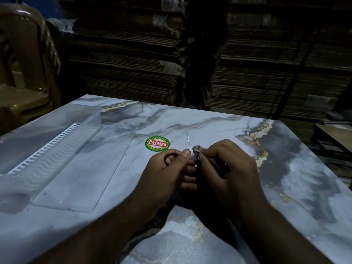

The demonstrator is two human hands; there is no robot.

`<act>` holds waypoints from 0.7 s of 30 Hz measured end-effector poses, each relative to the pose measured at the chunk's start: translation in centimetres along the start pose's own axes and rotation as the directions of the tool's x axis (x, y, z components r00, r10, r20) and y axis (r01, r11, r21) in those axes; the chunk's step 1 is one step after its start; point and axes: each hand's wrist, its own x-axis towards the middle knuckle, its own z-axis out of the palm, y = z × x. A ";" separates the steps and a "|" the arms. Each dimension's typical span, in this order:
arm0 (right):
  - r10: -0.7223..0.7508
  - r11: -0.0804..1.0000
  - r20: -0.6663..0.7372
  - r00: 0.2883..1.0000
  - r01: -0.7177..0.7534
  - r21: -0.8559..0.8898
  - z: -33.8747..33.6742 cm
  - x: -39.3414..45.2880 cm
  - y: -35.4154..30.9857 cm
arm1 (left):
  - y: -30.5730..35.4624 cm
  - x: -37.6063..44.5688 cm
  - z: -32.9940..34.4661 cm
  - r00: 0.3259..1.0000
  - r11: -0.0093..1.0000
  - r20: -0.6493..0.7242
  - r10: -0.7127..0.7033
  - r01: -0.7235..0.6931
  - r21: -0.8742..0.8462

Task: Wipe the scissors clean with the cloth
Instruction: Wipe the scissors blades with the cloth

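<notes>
The scissors have a black handle loop and thin shiny blades that point away from me over the marble-patterned table. My left hand grips them by the handles, with one black loop showing by the thumb. My right hand pinches a small grey cloth against the base of the blades. Most of the cloth is hidden inside my fingers, and a dark part of it hangs below between the hands.
A clear plastic tray with a white ribbed strip lies on the table's left side. A round red and green sticker sits just beyond my left hand. Stacks of flattened cardboard rise behind the table, and a brown plastic chair stands far left.
</notes>
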 end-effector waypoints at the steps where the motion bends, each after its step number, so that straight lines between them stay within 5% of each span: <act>1: 0.026 1.000 -0.008 1.000 -0.026 -0.004 0.1 0.1 0.2 | 0.0 0.0 -0.1 1.000 1.000 -0.008 -0.001 0.001 0.003; 21: -0.005 0.995 0.044 0.999 0.001 0.098 0.5 -0.3 0.3 | 0.1 -0.2 -0.4 0.997 0.996 -0.041 0.068 -0.066 0.064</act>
